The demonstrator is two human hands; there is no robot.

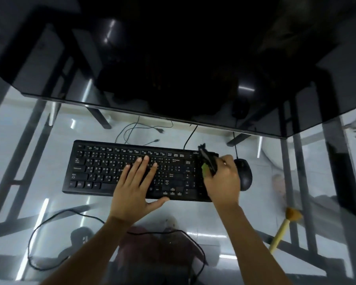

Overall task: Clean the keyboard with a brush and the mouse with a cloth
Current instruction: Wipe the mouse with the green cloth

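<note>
A black keyboard lies on a glass desk. My left hand rests flat on its middle keys, fingers straight. My right hand grips a dark brush with a green bit on it, held over the keyboard's right end near the number pad. Just right of that hand sits a black mouse, partly hidden by it. A second brush, with a pale yellow handle and brown bristles, lies on the glass at the right. I see no cloth.
A large dark monitor hangs over the back of the glass desk. Cables trail behind the keyboard, and a black cable loops across the near glass. Desk legs and floor show through the glass.
</note>
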